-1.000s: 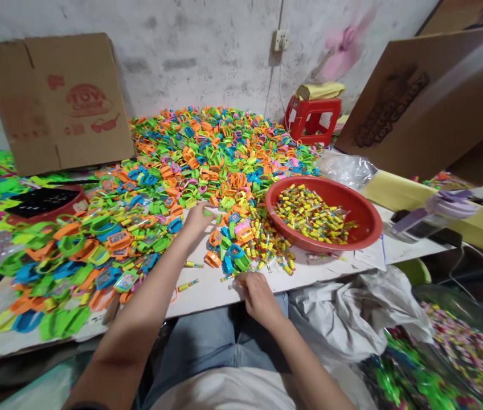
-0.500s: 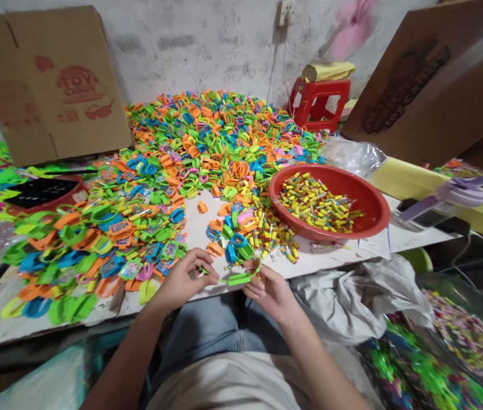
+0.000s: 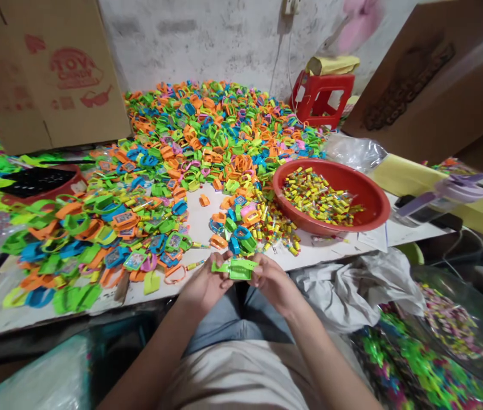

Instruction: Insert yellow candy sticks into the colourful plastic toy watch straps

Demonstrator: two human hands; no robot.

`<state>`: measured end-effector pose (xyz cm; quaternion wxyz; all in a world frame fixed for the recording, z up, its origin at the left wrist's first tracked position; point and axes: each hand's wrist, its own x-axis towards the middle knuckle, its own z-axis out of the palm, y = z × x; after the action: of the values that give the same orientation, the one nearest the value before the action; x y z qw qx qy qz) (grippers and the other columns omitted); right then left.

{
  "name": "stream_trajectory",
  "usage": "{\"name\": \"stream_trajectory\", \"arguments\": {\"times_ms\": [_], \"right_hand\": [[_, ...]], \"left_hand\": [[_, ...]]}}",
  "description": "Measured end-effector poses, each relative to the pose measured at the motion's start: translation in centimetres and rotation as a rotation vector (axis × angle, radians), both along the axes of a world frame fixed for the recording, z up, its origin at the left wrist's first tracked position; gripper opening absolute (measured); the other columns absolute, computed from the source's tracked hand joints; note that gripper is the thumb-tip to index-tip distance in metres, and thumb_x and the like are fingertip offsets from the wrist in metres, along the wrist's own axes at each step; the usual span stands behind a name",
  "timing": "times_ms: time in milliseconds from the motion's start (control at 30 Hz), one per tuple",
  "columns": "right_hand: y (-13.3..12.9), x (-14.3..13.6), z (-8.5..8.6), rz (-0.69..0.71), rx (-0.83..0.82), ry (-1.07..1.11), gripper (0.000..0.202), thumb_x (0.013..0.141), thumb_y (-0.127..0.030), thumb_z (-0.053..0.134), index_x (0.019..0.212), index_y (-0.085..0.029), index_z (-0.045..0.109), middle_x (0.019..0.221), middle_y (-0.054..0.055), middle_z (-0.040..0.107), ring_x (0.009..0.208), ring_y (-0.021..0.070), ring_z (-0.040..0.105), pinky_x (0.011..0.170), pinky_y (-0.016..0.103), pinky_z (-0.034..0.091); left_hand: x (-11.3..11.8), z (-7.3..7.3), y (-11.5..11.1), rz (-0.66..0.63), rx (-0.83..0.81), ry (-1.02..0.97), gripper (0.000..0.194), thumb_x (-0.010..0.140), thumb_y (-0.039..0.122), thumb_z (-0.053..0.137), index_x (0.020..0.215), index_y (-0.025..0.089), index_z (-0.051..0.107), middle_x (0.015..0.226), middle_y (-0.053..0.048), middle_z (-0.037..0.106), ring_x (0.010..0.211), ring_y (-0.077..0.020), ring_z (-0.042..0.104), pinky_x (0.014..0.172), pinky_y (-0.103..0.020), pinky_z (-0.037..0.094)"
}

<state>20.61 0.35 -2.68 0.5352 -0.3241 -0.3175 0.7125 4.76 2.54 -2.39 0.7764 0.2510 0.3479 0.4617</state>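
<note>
A green toy watch [image 3: 240, 270] is held between both hands over the table's front edge, its strap stretched out sideways. My left hand [image 3: 208, 285] pinches its left end, and my right hand [image 3: 273, 283] pinches the right end. Just beyond the hands sits a small cluster of blue, green and orange toy watches [image 3: 241, 239]. Left of my left hand spreads a pile of finished-looking colourful watches [image 3: 124, 219], some with small yellow candy tubes among them. Loose yellow tubes [image 3: 275, 225] lie to the right of the cluster, beside a red basin [image 3: 380, 213] full of similar tubes.
A large heap of toy watches [image 3: 216, 119] lies against the wall. Cardboard boxes [image 3: 62, 108] stand at left and right. A red stool [image 3: 324, 94], a purple-lidded container [image 3: 459, 191] and crumpled white cloth [image 3: 352, 287] are on the right. A black-covered red tray [image 3: 39, 182] sits left.
My hands have come closer together around the green watch, which now faces differently. An orange loop and a tube lie left of my left hand. The view has shifted slightly.
</note>
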Motion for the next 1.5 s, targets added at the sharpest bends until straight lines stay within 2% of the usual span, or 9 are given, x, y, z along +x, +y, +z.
{"name": "stream_trajectory", "arguments": {"times_ms": [200, 333, 467, 600, 800, 1000, 1133, 1333, 1500], "right_hand": [[0.0, -0.5, 0.3, 0.0, 0.044, -0.065, 0.022, 0.063, -0.029, 0.066, 0.056, -0.02, 0.048, 0.053, -0.005, 0.041, 0.054, 0.0114, 0.033, 0.054, 0.025, 0.025], [0.0, -0.9, 0.0, 0.073, 0.018, 0.034, 0.024, 0.065, -0.036, 0.065, 0.056, -0.021, 0.048, 0.055, -0.003, 0.042, 0.055, 0.0126, 0.036, 0.055, 0.026, 0.028], [0.0, -1.4, -0.6, -0.005, 0.117, -0.153, 0.026, 0.065, -0.03, 0.067, 0.051, -0.02, 0.047, 0.055, -0.004, 0.039, 0.057, 0.0123, 0.034, 0.056, 0.025, 0.025], [0.2, -1.8, -1.0, -0.092, 0.101, -0.211, 0.028, 0.063, -0.026, 0.062, 0.048, -0.021, 0.039, 0.052, -0.005, 0.033, 0.054, 0.012, 0.028, 0.054, 0.025, 0.022], [0.4, -1.8, -1.5, -0.033, 0.133, -0.291, 0.025, 0.064, -0.025, 0.064, 0.056, -0.021, 0.041, 0.055, -0.007, 0.032, 0.054, 0.0103, 0.026, 0.053, 0.024, 0.02], [0.4, -1.7, -1.9, 0.006, 0.218, -0.384, 0.029, 0.07, -0.033, 0.073, 0.078, -0.022, 0.047, 0.066, -0.007, 0.038, 0.058, 0.0102, 0.032, 0.053, 0.022, 0.025], [0.0, -1.8, -2.4, 0.032, 0.287, -0.517, 0.028, 0.076, -0.044, 0.069, 0.081, -0.021, 0.055, 0.07, -0.004, 0.045, 0.062, 0.0121, 0.038, 0.057, 0.024, 0.032], [-1.2, -1.4, -3.2, 0.1, 0.292, -0.702, 0.033, 0.073, -0.052, 0.07, 0.067, -0.021, 0.059, 0.058, -0.002, 0.044, 0.053, 0.0129, 0.038, 0.05, 0.024, 0.034], [-0.6, -0.8, -3.3, 0.226, 0.328, -0.802, 0.035, 0.068, -0.052, 0.072, 0.059, -0.02, 0.063, 0.055, 0.0, 0.049, 0.051, 0.0137, 0.045, 0.046, 0.022, 0.04]], "left_hand": [[-1.1, -0.6, -0.4, -0.026, 0.312, 0.436, 0.052, 0.071, 0.068, 0.062, 0.068, 0.016, 0.054, 0.112, -0.008, 0.053, 0.069, -0.0105, 0.048, 0.058, -0.024, 0.045], [-1.7, -0.8, 0.0, -0.037, 0.357, 0.492, 0.044, 0.073, 0.057, 0.065, 0.063, 0.016, 0.05, 0.11, -0.007, 0.052, 0.073, -0.0121, 0.049, 0.06, -0.024, 0.046], [-1.8, -0.7, 0.3, 0.039, 0.454, 0.619, 0.035, 0.074, 0.043, 0.066, 0.057, 0.018, 0.048, 0.104, -0.007, 0.054, 0.088, -0.0181, 0.053, 0.065, -0.026, 0.045], [-1.4, -0.6, 0.2, 0.108, 0.545, 0.695, 0.032, 0.072, 0.035, 0.065, 0.053, 0.02, 0.045, 0.094, -0.007, 0.055, 0.099, -0.022, 0.053, 0.071, -0.028, 0.044], [-1.4, -0.9, 0.1, 0.177, 0.666, 0.756, 0.028, 0.073, 0.025, 0.064, 0.056, 0.021, 0.042, 0.093, -0.007, 0.054, 0.101, -0.021, 0.053, 0.082, -0.031, 0.045], [-1.5, -1.6, 0.5, 0.03, 0.574, 0.714, 0.025, 0.067, 0.028, 0.07, 0.065, 0.02, 0.046, 0.096, -0.006, 0.057, 0.094, -0.0191, 0.056, 0.08, -0.028, 0.045], [-1.1, -2.1, 0.3, 0.028, 0.511, 0.711, 0.027, 0.07, 0.036, 0.069, 0.069, 0.02, 0.048, 0.09, -0.003, 0.057, 0.088, -0.0166, 0.056, 0.078, -0.026, 0.044], [-1.1, -2.1, -0.6, -0.16, 0.71, 0.788, 0.019, 0.085, 0.039, 0.056, 0.087, 0.021, 0.051, 0.089, -0.004, 0.057, 0.087, -0.0166, 0.056, 0.083, -0.03, 0.047], [-2.2, -1.4, -1.2, -0.258, 0.93, 0.978, 0.021, 0.093, 0.032, 0.045, 0.085, 0.017, 0.059, 0.101, -0.01, 0.062, 0.1, -0.0174, 0.059, 0.091, -0.028, 0.047]]}}
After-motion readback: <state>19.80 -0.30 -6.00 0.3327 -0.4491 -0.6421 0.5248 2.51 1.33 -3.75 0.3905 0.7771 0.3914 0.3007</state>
